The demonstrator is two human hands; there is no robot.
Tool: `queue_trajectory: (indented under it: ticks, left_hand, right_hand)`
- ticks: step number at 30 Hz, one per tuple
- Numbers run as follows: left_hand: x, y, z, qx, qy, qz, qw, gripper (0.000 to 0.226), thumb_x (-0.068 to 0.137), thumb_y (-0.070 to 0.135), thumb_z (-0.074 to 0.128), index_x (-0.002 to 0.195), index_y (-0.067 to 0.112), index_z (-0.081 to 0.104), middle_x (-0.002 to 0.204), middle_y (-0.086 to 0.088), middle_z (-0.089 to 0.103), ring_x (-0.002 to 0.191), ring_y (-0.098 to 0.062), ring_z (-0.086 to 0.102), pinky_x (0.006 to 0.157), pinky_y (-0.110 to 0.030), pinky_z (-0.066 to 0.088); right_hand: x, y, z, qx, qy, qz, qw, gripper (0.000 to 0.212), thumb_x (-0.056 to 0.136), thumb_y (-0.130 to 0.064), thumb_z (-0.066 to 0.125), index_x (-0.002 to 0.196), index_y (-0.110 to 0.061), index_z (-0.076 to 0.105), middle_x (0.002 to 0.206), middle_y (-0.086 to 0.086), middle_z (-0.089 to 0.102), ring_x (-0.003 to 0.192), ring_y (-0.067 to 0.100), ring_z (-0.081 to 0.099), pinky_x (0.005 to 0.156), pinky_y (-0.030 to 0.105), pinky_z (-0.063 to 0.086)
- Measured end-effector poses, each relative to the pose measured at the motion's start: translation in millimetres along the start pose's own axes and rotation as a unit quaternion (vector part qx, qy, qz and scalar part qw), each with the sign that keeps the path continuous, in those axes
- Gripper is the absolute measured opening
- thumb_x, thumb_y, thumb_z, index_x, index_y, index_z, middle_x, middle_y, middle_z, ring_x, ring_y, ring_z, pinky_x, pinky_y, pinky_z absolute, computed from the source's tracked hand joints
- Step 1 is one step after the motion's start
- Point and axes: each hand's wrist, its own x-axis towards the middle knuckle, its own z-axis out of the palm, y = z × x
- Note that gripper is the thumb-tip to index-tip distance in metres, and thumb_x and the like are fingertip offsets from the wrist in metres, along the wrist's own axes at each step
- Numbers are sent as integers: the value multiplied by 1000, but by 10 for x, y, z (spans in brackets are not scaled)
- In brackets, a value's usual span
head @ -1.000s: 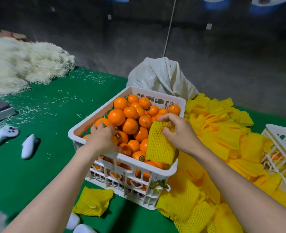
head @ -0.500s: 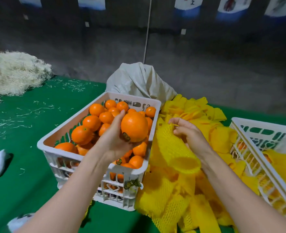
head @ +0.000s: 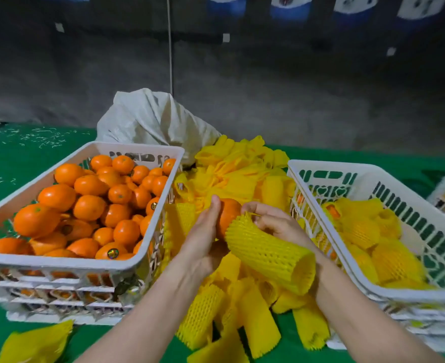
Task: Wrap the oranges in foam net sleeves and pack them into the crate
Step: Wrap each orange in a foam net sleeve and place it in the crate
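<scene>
Yellow foam sleeve [head: 270, 254] met the orange [head: 230, 213] at its far mouth, over the sleeve pile [head: 238, 170] between the two crates. Half a second earlier they were well apart: orange up over the left crate [head: 59, 263], sleeve hanging over the pile.

Grips: left hand [head: 203, 238] cupped the orange from the left, fingers wrapped up along it. Same hold as before, just moved right and down. The right hand [head: 277, 224] pinched the sleeve's far rim, fingers curled on the edge. Sleeve lay along that forearm, near mouth open toward the camera; before, it drooped from the fingers.

Orange touched the sleeve rim, and most of it showed bare. How far in, could not tell. Hands were close together with the orange between them.

Left crate was full of bare oranges [head: 90, 205]. More of the right crate [head: 347, 167] was in view than before, with sleeved oranges [head: 360, 231] inside. Pale sack [head: 150, 119] sat behind the pile, green cover [head: 19, 163] under everything. One loose sleeve [head: 37, 344] lay flat by the left crate's near corner.
</scene>
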Motion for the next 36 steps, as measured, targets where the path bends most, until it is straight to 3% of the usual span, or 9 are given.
queue_trajectory:
  ticks: [5, 9, 11, 13, 19, 22, 26, 31, 36]
  left_hand:
    - [3, -257, 177, 23, -20, 53, 998, 49, 74, 50, 57, 113, 23, 52, 76, 2, 73, 71, -15, 71, 60, -30, 57]
    - [-7, -341, 238, 8, -54, 17, 998, 55, 81, 56, 48, 115, 15, 62, 98, -13, 73, 87, -26, 71, 66, -36, 59]
    - [-22, -367, 248, 13, -85, -2, 996, 60, 73, 55, 57, 115, 12, 64, 107, -15, 71, 97, -28, 69, 73, -41, 60]
    - [-21, -383, 222, 43, -95, 17, 994, 66, 64, 37, 72, 124, 14, 57, 111, -15, 70, 101, -29, 67, 81, -44, 57]
    - [5, -416, 352, -22, -11, 63, 998, 54, 67, 9, 70, 118, 13, 53, 98, -14, 66, 73, -25, 64, 60, -34, 56]
    - [-1, -455, 451, -101, -50, 38, 993, 55, 71, 19, 64, 124, 8, 54, 101, -16, 67, 84, -27, 65, 71, -36, 55]
    - [22, -418, 442, -43, -27, 5, 999, 69, 82, 42, 55, 140, 6, 44, 138, -17, 50, 122, -31, 51, 108, -49, 37]
    - [55, -394, 344, 45, 22, 32, 998, 70, 92, 59, 40, 142, 10, 44, 143, -15, 47, 133, -32, 44, 112, -51, 32]
    - [114, -288, 260, 121, 50, 79, 988, 75, 84, 68, 38, 138, 18, 48, 140, -10, 51, 131, -28, 47, 110, -50, 35]
  right_hand:
    - [-81, 81, -54, -241, 86, -97, 962, 35, 81, 24, 38, 86, -4, 59, 73, 2, 54, 49, -3, 45, 53, 14, 32]
    - [-163, 80, -230, -356, 207, -204, 888, 23, 83, 4, 45, 99, 4, 61, 88, -4, 56, 75, 19, 62, 69, 26, 42]
    - [-169, 94, -300, -362, 238, -206, 878, 22, 86, 9, 45, 101, 6, 60, 89, -4, 55, 85, 38, 57, 81, 36, 42]
    - [-160, 140, -351, -348, 265, -184, 880, 23, 87, 13, 45, 101, 2, 59, 91, -6, 53, 92, 29, 56, 84, 32, 43]
    - [-156, 378, -364, -103, 343, -83, 930, 21, 94, -3, 46, 85, -21, 50, 78, 2, 54, 66, 13, 57, 55, 23, 45]
    - [-169, 559, -225, 16, 351, -63, 934, 10, 96, -23, 50, 86, -20, 51, 87, 9, 54, 71, 13, 55, 55, 17, 44]
    - [-202, 682, -82, -36, 336, -70, 939, 44, 77, -65, 46, 84, -22, 54, 95, 5, 57, 90, 2, 56, 68, 23, 44]
    - [-201, 651, -90, -180, 305, -129, 926, 65, 73, -69, 52, 66, -5, 40, 61, 10, 35, 58, 21, 35, 60, 46, 32]
    - [-217, 557, -176, -233, 262, -236, 907, 43, 86, -44, 52, 61, -18, 30, 55, -5, 24, 51, 5, 22, 50, 26, 20]
